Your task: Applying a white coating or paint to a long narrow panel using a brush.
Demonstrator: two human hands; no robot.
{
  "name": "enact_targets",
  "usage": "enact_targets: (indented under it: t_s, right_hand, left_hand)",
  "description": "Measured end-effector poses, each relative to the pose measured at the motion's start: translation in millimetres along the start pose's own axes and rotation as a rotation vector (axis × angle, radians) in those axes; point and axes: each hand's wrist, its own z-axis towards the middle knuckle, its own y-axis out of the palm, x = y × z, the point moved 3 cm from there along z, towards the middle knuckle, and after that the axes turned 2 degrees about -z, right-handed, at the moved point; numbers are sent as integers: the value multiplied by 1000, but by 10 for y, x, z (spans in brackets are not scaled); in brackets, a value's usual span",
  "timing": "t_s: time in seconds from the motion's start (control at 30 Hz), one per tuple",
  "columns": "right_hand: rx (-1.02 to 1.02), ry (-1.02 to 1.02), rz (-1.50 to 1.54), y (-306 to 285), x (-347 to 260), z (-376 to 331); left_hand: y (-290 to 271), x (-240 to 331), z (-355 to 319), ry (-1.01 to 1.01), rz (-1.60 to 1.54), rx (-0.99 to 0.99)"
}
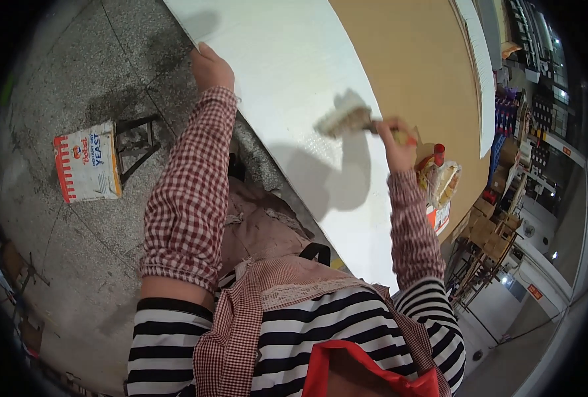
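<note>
A large white sheet (294, 59) lies across the work surface in front of me, with a glossy wet-looking patch near its middle. My right hand (398, 144) is closed round the handle of a wide brush (348, 121). Its pale bristles are over the sheet, slightly blurred, and whether they touch it I cannot tell. At the sheet's left edge, my left hand (213, 69) is closed on the rim, some of its fingers hidden. Brown board (400, 46) shows beyond the sheet on the right.
Right of my right hand stand a red-capped container (439, 155) and a clear plastic-wrapped package (446, 182). A low stool (138, 149) topped with a flattened carton (89, 162) is on the speckled floor at left. Shelving and stacked boxes (489, 238) fill the far right.
</note>
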Motion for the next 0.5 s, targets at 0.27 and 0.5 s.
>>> enact_targets:
  t_s: [0.27,0.5]
  right_hand:
    - [23,-57,110,174,-507,441]
    - [-10,-79,18,246,-109,432]
  left_hand:
    - [10,98,-62,-24,-80,-43]
    - [66,-13,11,-10,-111,-18]
